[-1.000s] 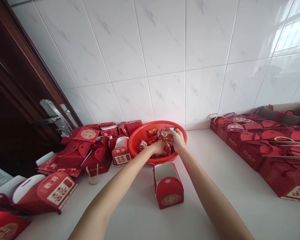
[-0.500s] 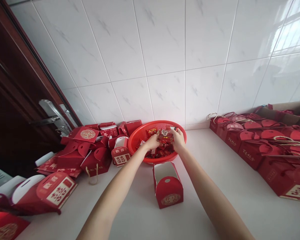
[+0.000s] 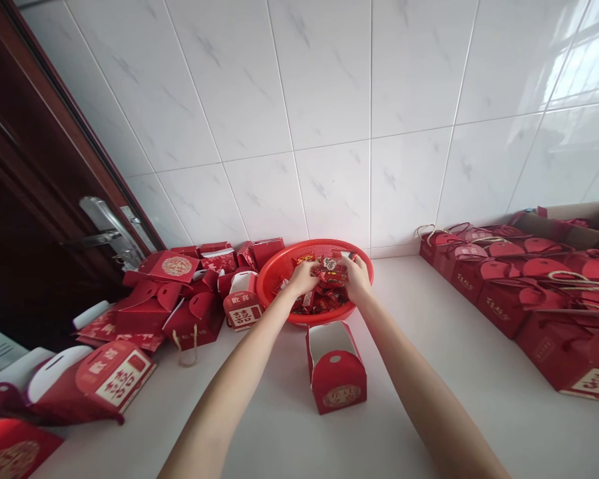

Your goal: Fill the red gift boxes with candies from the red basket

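Observation:
Both my hands are inside a red plastic basket (image 3: 365,293) filled with red-wrapped candies (image 3: 324,303). My right hand (image 3: 358,276) is closed on the right end of a red candy packet (image 3: 330,265) with pale lettering. At its left end my left hand (image 3: 303,278) is closed too, thumb and fingers against red wrappers; the fingertips are partly hidden among them. Just in front of the basket, between my forearms, stands a red gift box (image 3: 337,382) with its top open and a white inside.
On the left lie several red gift boxes (image 3: 147,306), piled and tilted, near a dark door (image 3: 40,166) with a metal handle. Rows of closed red boxes (image 3: 499,293) with string handles stand on the right. A tiled wall (image 3: 329,186) rises behind the white tabletop (image 3: 274,399).
My left hand has shifted slightly within the basket, and more wrappers show below the packet. The right hand stays almost in place. The boxes have not moved.

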`<state>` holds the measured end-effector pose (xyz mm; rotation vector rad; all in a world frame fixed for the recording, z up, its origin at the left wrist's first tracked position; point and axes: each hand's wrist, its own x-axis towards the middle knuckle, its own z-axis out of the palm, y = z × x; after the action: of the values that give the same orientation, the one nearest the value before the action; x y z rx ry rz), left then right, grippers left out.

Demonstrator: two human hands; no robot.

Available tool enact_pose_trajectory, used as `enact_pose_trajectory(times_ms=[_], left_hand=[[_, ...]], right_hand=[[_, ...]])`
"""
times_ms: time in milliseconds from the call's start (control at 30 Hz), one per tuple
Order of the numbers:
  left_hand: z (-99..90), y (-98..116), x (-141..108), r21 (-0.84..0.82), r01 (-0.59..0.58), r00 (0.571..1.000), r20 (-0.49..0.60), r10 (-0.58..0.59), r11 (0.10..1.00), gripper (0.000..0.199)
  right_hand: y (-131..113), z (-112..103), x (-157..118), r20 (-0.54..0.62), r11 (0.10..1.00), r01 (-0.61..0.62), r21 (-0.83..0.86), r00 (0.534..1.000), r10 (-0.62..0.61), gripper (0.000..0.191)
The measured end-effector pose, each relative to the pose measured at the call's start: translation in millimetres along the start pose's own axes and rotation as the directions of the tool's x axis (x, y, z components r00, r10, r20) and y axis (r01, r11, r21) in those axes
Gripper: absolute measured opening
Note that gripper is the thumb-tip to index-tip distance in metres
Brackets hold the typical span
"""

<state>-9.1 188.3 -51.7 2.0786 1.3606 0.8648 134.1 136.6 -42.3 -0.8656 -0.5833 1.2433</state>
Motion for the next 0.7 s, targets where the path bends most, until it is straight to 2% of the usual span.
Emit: enact_pose_trajectory(times_ms=[200, 433, 533, 700], left_hand=[[-3.9, 2, 0, 0.001, 0.053, 0.989, -0.140, -0.052, 0.999, 0.053], [-4.5, 5, -1, -0.071, 0.059, 0.972, -0.222, -0.073, 0.996, 0.047], [-4.8, 8, -1, -0.126, 0.033, 0.963, -0.263, -0.065, 0.991, 0.040], [-10.0, 20, -7, -0.246, -0.064, 0.935, -0.354, -0.028, 0.967, 0.041]], right_hand=[[2, -1, 1, 0.007, 1.000, -0.007, -0.006, 1.000, 0.007, 0.025], [3, -1, 2, 0.009, 1.000, 0.009, -0.007, 1.000, -0.009, 0.024], [3, -1, 2, 0.005, 1.000, 0.019, -0.006, 1.000, -0.019, 0.025], [0, -3, 1, 0.033, 0.999, 0.036, 0.032, 0.999, -0.037, 0.025]])
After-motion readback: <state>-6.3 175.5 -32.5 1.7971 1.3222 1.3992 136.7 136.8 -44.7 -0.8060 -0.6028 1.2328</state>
